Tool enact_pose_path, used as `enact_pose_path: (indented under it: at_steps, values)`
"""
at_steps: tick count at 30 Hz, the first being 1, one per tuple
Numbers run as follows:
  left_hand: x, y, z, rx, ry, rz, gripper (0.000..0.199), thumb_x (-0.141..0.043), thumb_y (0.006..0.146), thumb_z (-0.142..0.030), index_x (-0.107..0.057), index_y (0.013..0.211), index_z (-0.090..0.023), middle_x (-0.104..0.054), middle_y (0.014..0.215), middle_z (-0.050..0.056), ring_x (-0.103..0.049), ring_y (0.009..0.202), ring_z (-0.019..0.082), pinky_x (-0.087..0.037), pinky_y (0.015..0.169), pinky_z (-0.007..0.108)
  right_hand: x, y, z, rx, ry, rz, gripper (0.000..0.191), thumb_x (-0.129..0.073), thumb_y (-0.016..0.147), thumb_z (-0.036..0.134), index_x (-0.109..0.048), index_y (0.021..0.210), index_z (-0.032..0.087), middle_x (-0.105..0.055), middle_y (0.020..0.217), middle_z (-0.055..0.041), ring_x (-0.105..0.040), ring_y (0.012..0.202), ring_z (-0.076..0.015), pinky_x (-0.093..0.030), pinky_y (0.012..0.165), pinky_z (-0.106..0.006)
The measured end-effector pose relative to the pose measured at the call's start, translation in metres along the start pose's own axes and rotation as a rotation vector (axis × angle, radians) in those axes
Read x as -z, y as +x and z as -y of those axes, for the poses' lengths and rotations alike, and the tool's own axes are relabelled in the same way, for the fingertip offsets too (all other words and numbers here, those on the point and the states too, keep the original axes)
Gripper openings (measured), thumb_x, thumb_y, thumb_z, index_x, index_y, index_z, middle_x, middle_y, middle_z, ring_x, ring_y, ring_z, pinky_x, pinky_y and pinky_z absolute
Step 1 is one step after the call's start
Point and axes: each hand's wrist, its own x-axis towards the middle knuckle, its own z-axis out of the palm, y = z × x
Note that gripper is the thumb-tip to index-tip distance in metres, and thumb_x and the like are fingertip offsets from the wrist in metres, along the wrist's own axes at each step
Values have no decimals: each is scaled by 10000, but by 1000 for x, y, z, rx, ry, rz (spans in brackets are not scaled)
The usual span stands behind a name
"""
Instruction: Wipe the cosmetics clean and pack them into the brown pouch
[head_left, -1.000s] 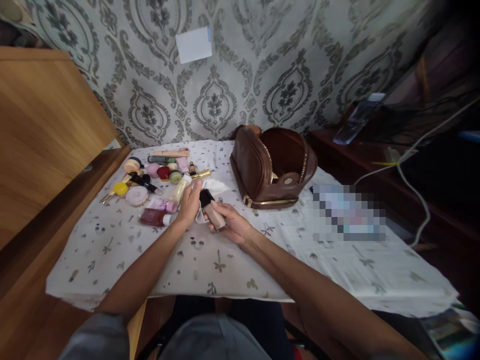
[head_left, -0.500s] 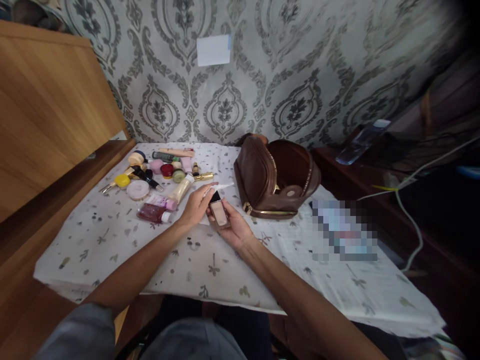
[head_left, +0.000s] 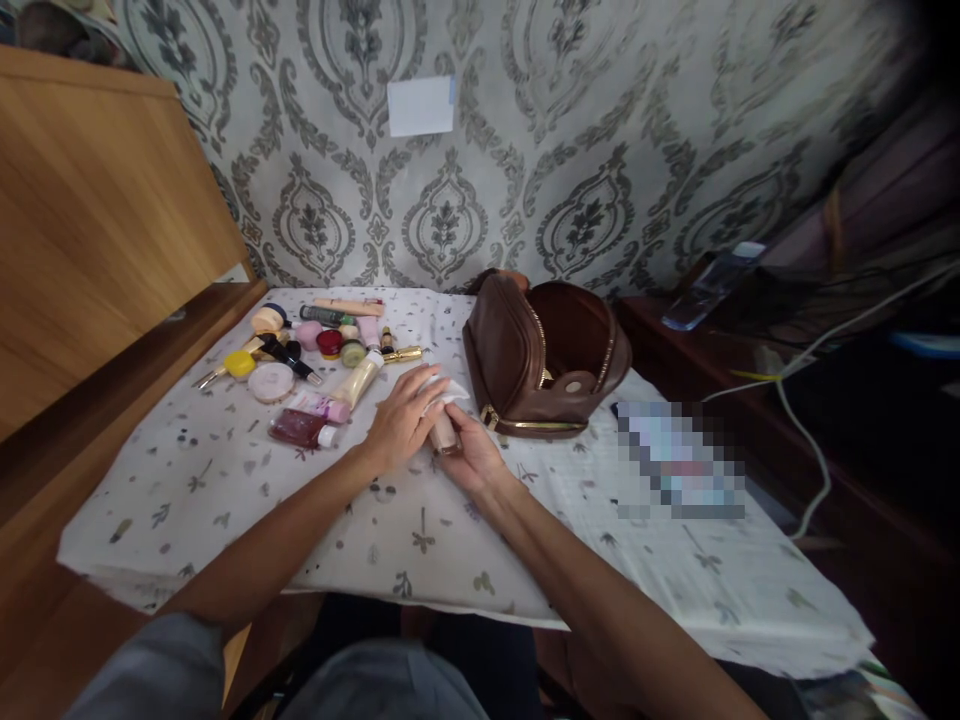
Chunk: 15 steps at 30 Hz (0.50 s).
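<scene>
A small foundation bottle (head_left: 445, 437) with beige contents rests in my right hand (head_left: 478, 455), whose fingers are wrapped round it. My left hand (head_left: 397, 420) presses a white tissue (head_left: 448, 389) over the bottle's upper end, so the black cap is hidden. Left of my hands lie a cream-coloured tube (head_left: 360, 380), a pink tube (head_left: 322, 405) and a bottle of dark red liquid (head_left: 298, 427). The brown makeup bag (head_left: 510, 340) stands unzipped just beyond my right hand, its dark inside facing up.
Farther left are a round pale compact (head_left: 271, 382), a yellow-topped item (head_left: 240, 364), a red-lidded jar (head_left: 328, 344) and several other cosmetics. A blurred-out flat item (head_left: 682, 460) lies on the right. Beyond the table are a clear bottle (head_left: 712, 287) and a white cable (head_left: 825, 465).
My left hand has moved over the bottle with the tissue, covering the cap that showed before. My right hand still holds the bottle. The whole view has shifted slightly.
</scene>
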Motion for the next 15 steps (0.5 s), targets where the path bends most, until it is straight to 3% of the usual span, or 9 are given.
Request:
enact_pose_path:
  at_steps: [4, 8, 15]
  values:
    - [2, 3, 5, 176, -214, -33, 459, -306, 1025, -415, -548, 1340, -185, -609, 1319, 118, -537, 1280, 229, -408, 1115, 420, 1, -3, -4, -83, -55, 22, 103, -631, 881, 213, -671, 801, 162, -704, 703, -23, -640, 607, -132, -541, 547, -219]
    - [-2, 3, 12, 323, -341, -35, 497, -318, 1015, -460, -555, 1333, -160, -623, 1345, 113, -551, 1289, 231, -395, 1132, 411, 1, -4, -4, -152, -27, 66, 148, -589, 911, 221, -672, 811, 149, -711, 715, -52, -645, 606, -133, -531, 515, -209]
    - [-18, -5, 14, 197, -192, -48, 489, -312, 1023, -401, -452, 1439, -183, -502, 1488, 116, -432, 1408, 209, -313, 1201, 429, 6, 6, 0, -57, -8, -13, 139, -597, 882, 183, -645, 752, 188, -688, 648, 4, -623, 560, -122, -543, 529, -218]
